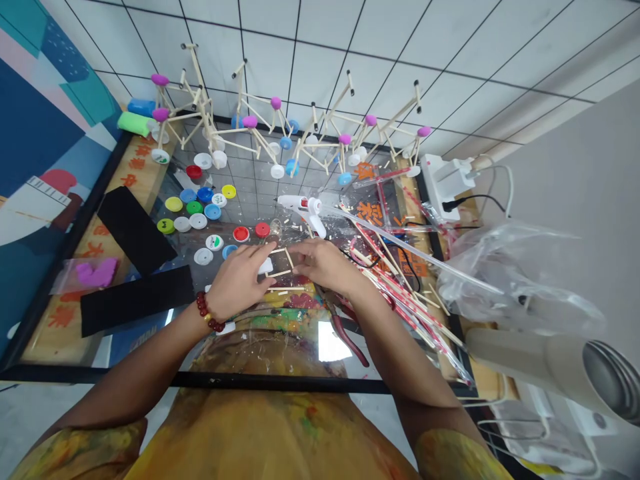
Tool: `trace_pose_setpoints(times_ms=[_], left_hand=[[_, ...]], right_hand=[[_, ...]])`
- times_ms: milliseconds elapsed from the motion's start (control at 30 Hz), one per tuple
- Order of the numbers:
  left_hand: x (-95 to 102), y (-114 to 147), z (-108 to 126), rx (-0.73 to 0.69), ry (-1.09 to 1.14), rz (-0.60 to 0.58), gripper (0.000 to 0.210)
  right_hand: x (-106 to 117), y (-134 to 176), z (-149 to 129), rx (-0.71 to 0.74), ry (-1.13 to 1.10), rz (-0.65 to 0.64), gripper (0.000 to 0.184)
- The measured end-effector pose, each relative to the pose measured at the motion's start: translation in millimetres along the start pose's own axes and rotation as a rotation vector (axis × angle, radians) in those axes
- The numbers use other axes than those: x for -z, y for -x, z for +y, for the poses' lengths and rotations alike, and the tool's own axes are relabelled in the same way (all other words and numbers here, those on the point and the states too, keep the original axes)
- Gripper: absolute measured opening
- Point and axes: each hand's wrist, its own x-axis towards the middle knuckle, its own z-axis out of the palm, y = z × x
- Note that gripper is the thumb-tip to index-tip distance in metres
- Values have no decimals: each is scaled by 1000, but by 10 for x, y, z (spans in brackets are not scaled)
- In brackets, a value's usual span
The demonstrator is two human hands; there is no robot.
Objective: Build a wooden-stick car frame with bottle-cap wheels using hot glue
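Note:
A small rectangular frame of thin wooden sticks lies between my two hands, just above the glass tabletop. My left hand grips its left side between thumb and forefinger, with a small white block showing by the fingers. At the frame's right end, the bent fingers of my right hand close on it; their tips are partly hidden. Beyond the hands rests a white hot glue gun, a long glue stick running from its back. Red-handled pliers lie under my right forearm.
Several coloured bottle caps are spread at the left, near two black strips. Stick figures with purple tops stand along the back. Wrapped sticks, a power strip and a beige cylinder occupy the right.

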Motion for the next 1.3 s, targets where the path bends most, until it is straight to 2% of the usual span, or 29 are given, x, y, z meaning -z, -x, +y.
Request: trace_pose_setpoints(times_ms=[133,333,567,700,800,867,900,967,1033,1100,1133,1200,1300], left_hand=[[-8,-4,-7,3,4,3,61],[-8,-3,-12,10,2,4,62],[9,-8,13,5,-19,-6,63],[10,-1,8,-17,-12,-2,67],[14,11,-1,-30,-9,-4,68],[17,16,-5,-33,-10,-6,69],[18,17,-6,-33,-8,-8,70],[20,15,-6,-31,-2,-8,72],[19,12,-5,-30,6,-6,73],[15,9,-6,-29,10,1,74],[13,8,-7,-29,13,5,74],[8,9,-10,-31,17,12,73],[1,13,-14,-29,18,15,69]], right_hand=[[9,-35,-9,-29,-15,-41,55],[7,-58,15,7,15,-52,47],[-10,-76,3,-5,17,-65,50],[70,32,-26,-46,-26,-52,55],[235,197,-39,-153,-3,6,35],[351,266,-26,-293,60,97,19],[396,270,-9,-358,93,172,20],[445,207,45,-422,114,333,36],[439,68,118,-396,29,422,62],[395,-104,192,-357,-126,407,80],[367,-187,223,-340,-200,387,83],[314,-325,267,-279,-306,340,75],[269,-441,282,-174,-354,293,47]])
